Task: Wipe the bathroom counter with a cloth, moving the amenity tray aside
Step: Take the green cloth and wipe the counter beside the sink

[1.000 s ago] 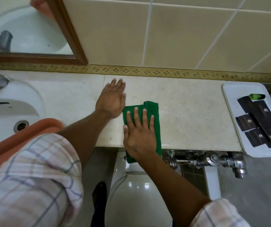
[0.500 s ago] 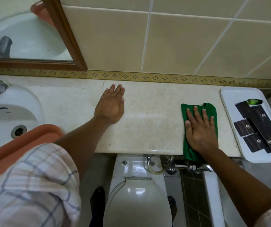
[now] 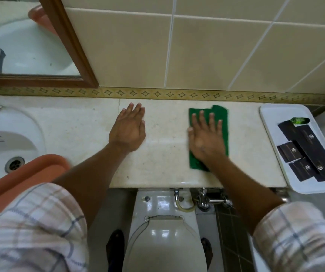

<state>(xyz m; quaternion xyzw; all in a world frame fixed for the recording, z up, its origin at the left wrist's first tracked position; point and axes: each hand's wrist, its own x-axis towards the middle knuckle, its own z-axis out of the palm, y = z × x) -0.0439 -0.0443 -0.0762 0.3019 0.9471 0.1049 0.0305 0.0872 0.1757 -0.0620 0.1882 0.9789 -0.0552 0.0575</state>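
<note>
My right hand (image 3: 206,138) presses flat, fingers spread, on the green cloth (image 3: 219,122) right of the table's (image 3: 163,167) middle. My left hand (image 3: 128,130) lies flat and empty beside it. The amenity tray (image 3: 271,118) sits far right, overhanging the near edge.

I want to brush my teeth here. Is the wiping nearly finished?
Partway, I'd guess. Done: the tray sits at the counter's right end, out of the way. In hand: the right hand presses the cloth flat mid-counter; the left hand rests bare beside it. Left: likely the spot under the tray.
</note>
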